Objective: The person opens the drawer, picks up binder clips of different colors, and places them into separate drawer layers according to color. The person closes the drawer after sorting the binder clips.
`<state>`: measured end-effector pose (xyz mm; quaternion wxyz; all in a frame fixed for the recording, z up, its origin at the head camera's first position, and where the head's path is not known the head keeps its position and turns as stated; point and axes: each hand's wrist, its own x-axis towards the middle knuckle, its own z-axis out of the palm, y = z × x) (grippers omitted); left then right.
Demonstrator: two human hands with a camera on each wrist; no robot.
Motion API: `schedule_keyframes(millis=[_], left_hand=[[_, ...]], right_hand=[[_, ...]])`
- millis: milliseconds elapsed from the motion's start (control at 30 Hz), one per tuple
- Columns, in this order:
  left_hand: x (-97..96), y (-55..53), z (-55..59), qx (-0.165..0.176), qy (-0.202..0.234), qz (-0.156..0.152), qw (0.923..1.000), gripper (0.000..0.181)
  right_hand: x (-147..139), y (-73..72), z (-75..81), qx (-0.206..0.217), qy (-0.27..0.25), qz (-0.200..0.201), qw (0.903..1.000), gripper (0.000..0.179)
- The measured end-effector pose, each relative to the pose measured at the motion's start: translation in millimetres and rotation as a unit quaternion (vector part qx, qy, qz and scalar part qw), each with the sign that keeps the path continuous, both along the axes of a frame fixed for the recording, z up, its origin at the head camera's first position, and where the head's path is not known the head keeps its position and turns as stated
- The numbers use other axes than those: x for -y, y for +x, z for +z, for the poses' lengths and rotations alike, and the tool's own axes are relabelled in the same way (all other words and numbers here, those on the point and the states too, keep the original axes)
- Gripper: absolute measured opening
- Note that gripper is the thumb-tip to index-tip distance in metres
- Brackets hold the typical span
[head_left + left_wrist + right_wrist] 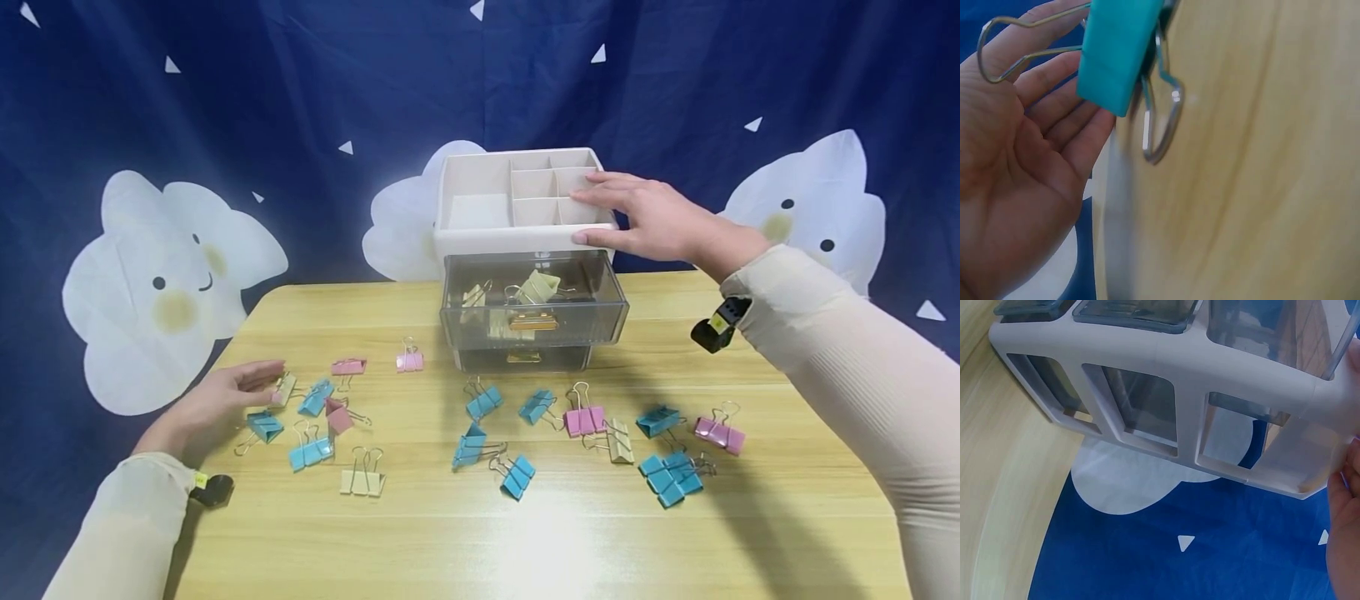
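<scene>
Blue clip (1117, 59) flanks left hand (219, 402) — right hand (656, 217) touches organizer (517, 242).

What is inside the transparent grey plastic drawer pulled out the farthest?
Pale yellow metal binder clips lie inside the drawer; in the head view, the white plastic organizer covers its rear, hiding anything there.

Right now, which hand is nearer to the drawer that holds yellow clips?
Right. The right hand rests on the right end of the organizer, above the drawer; the left hand is farther away, by a loose yellow clip.
</scene>
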<state>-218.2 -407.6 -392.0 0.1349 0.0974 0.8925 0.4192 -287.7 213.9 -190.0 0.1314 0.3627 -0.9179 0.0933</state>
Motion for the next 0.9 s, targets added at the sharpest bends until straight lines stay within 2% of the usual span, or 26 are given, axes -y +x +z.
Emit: schedule_keyframes(millis=[267,467,700,900], left_hand=[[-0.5,-2.3,-5.4,-0.012,-0.018,-0.009,0.9997,0.079],[-0.9,-1.2,-4.3,-0.032,-0.06,-0.022,0.9975,0.076],[-1.4,2.7,-2.5,-0.025,-0.057,0.009,0.998,0.078],[-4.2,1.3,5.6,-0.055,-0.091,0.021,0.9941,0.082]], right_hand=[[0.8,0.3,0.3,0.0,0.001,0.0,1.0,0.066],[4.0,-1.4,-1.6,0.001,-0.005,0.001,1.0,0.066],[6.9,-2.6,-3.8,0.005,-0.004,0.004,1.0,0.067],[7.3,-2.9,-3.2,0.001,-0.004,0.005,1.0,0.067]])
